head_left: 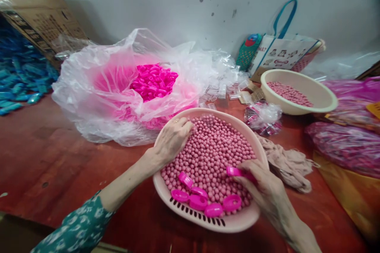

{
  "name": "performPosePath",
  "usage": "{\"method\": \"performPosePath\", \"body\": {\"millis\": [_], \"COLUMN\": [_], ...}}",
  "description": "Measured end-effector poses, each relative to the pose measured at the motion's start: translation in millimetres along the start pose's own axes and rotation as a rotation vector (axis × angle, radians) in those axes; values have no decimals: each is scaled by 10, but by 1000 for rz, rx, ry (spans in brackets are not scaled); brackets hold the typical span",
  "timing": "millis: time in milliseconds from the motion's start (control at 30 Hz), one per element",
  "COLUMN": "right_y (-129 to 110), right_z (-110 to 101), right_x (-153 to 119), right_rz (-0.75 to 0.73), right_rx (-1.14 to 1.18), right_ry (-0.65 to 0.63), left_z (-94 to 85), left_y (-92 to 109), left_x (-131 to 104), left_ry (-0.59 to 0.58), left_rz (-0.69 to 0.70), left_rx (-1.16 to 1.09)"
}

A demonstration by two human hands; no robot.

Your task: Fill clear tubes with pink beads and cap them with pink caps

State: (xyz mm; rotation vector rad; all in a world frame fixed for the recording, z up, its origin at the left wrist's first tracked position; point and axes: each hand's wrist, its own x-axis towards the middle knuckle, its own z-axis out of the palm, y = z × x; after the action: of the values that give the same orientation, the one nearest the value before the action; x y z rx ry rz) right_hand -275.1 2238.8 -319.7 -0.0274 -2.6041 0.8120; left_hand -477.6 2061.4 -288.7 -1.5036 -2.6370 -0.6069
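A pale pink plastic basin (pixel 261 142) full of round pink beads (pixel 212 146) stands in front of me. My left hand (pixel 175 136) reaches over its upper left rim, fingers curled together at the beads; what they hold, if anything, is hidden. My right hand (pixel 263 180), over the right side, pinches a bright pink plastic piece (pixel 234 171) between thumb and fingers. Several similar oval pink pieces (pixel 198 201) with openings lie on the beads along the near side, by the slotted rim.
Behind the basin is a clear plastic bag (pixel 89 67) of pink pieces. Blue pieces (pixel 26 75) and a cardboard box (pixel 47 19) are at left. To the right are a cream bowl (pixel 323 101) of beads, a crumpled cloth (pixel 289 162), plastic-wrapped bundles (pixel 344 142) and a tote bag (pixel 279 53).
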Motion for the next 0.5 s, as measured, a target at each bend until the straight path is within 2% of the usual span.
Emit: {"method": "performPosePath", "body": {"millis": [67,167,267,333,433,500], "right_y": [-29,-105,-187,-233,-291,-319], "right_z": [5,15,28,44,74,88], "right_x": [5,22,70,118,182,206], "right_rz": [43,257,494,600,686,706], "right_rx": [59,255,536,700,840,865], "right_ry": [33,35,-31,-108,-191,-197], "left_z": [-30,-92,-90,-41,44,81], "left_y": [39,140,279,370,463,491], "left_x": [-45,-157,-289,-349,-363,-336], "left_ry": [1,-32,-192,-291,-367,-400], "left_rz": [20,46,75,70,73,83], "left_rx": [-81,-220,-426,-515,-592,-673]}}
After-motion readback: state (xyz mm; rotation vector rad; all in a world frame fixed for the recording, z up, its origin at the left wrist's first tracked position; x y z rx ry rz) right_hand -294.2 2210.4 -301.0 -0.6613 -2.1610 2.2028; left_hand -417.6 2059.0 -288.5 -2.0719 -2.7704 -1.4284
